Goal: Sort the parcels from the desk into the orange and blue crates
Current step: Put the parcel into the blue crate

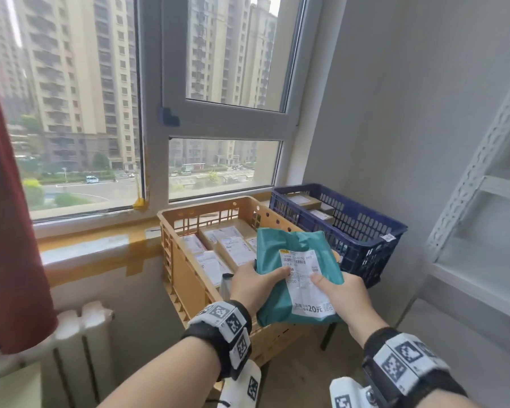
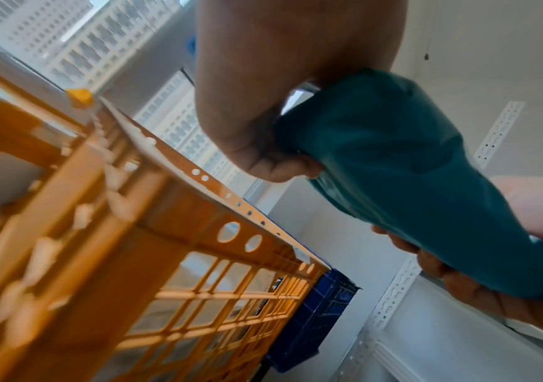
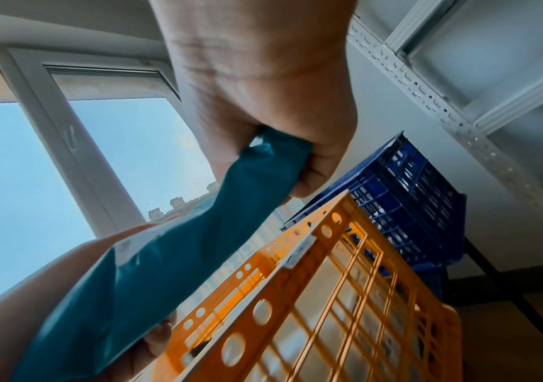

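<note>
Above the near right corner of the orange crate (image 1: 171, 260), a teal parcel (image 1: 277, 245) is gripped at its edges by the left hand (image 1: 252, 285) and right hand (image 1: 340, 293); the blue crate (image 1: 365, 231) is set just beside, by the wall.

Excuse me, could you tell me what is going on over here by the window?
A person holds a teal parcel in both hands, left hand and right hand, thumbs on its white label, above the orange crate. That crate and the blue crate beside it already hold parcels.
</note>
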Motion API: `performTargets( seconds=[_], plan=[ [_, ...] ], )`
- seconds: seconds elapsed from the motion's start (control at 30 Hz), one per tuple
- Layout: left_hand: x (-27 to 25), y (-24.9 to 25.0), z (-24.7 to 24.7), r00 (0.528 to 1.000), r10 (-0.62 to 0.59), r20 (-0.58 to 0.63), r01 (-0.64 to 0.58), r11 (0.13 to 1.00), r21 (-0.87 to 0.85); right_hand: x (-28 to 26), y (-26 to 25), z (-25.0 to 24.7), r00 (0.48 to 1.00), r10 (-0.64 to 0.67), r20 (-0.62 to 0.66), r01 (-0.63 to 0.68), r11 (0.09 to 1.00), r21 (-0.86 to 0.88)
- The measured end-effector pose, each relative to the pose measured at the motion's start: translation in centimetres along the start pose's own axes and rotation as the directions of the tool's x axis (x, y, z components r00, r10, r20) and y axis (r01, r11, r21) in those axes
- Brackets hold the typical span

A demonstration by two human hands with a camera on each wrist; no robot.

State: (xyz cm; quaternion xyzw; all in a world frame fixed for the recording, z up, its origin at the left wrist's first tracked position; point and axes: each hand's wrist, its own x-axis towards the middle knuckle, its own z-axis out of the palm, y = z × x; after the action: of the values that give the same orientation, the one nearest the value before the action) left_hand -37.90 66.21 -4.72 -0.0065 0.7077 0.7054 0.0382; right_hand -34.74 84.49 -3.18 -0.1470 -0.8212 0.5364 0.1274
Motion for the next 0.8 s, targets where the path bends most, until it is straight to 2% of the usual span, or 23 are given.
performTargets(
  seconds=[0.3,0.47,0.63,0.8],
  plan=[
    [12.3,2.5,4.7,0.997,-0.043,0.07,0.042,0.999,0.025,11.8,0.0,-1.0,0.998,0.055,-0.03,-0.056,0.998,-0.029],
    [17.9,3.9,7.3,0.995,-0.029,0.092,0.027,0.999,0.019,15.8,-0.6,-2.2,0.995,0.07,-0.066,-0.07,0.998,0.0],
    [21.8,5.1,9.7,1.0,-0.025,0.01,0.025,0.996,-0.089,19.4,-0.7,-4.7,0.992,0.058,-0.114,-0.057,0.998,0.011],
    [25.9,7.1,12.7,0.997,0.057,-0.048,-0.062,0.991,-0.122,25.4,-0.8,-6.9,0.977,0.07,-0.2,-0.061,0.997,0.05]
  ],
)
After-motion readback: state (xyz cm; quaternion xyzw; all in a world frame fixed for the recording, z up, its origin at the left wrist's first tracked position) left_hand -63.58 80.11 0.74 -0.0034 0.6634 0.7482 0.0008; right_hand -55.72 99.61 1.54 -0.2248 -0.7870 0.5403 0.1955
